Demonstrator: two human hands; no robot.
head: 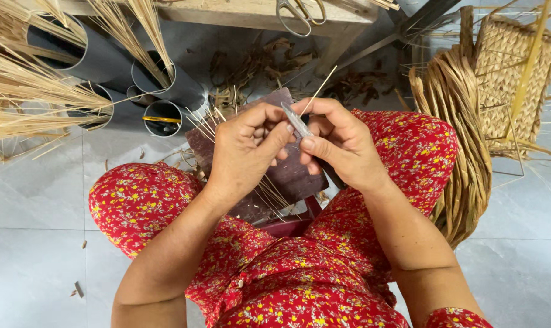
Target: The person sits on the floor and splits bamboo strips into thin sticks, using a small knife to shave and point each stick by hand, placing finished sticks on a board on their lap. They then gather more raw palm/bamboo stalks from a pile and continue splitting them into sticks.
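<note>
Over a dark board (287, 176) on the lap, the left hand (245, 149) and right hand (339, 143) pinch a small blade (295, 119) and thin straw (321, 87), grey tubes (166, 91) nearby.

Grey tiled floor (32, 200) with grey tubes (166, 91) of straw, woven mat (512, 67), dried scraps (360, 82).

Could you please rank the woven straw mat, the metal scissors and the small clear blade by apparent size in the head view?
1. Woven straw mat, upper right, largest.
2. Metal scissors, cut off by the top edge, so unsure.
3. Small clear blade, between both hands, smallest though nearest the camera.
</note>
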